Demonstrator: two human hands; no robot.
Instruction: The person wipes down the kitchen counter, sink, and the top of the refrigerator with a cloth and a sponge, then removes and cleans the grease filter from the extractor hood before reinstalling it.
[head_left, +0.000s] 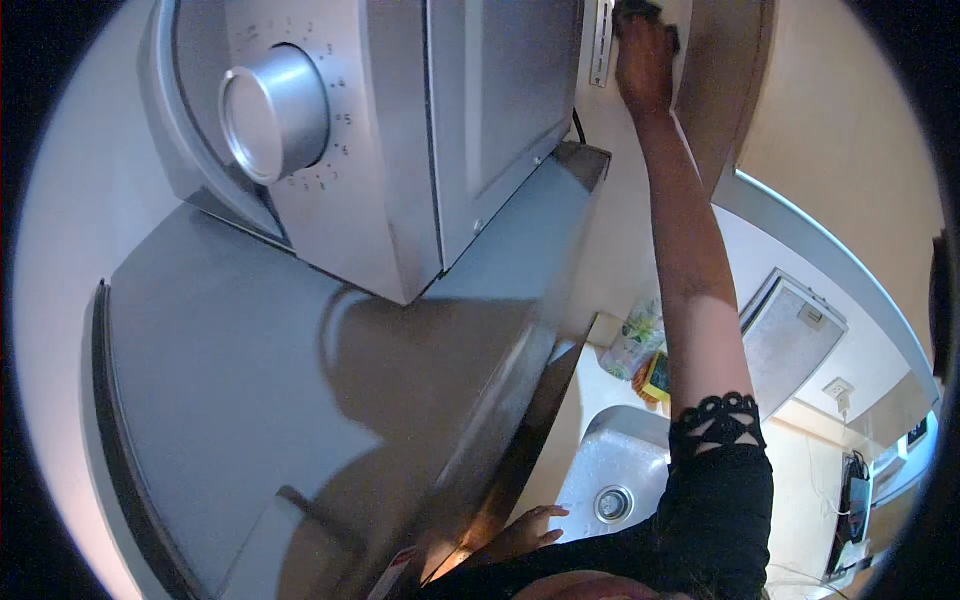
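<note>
My right hand is raised at the top of the view, closed around a dark object, too cut off to identify. It is beside a slotted metal strip on the wall and a brown cabinet side. Low in the view, my left hand has its fingers apart near the rim of a steel sink and holds nothing visible. At the upper left, a silver countertop oven with a round dial knob stands on a wide grey surface.
Beside the sink are a clear container with a leaf pattern and a yellow-green sponge. A framed metal panel and a wall outlet are at the right. A pale cabinet hangs at the upper right.
</note>
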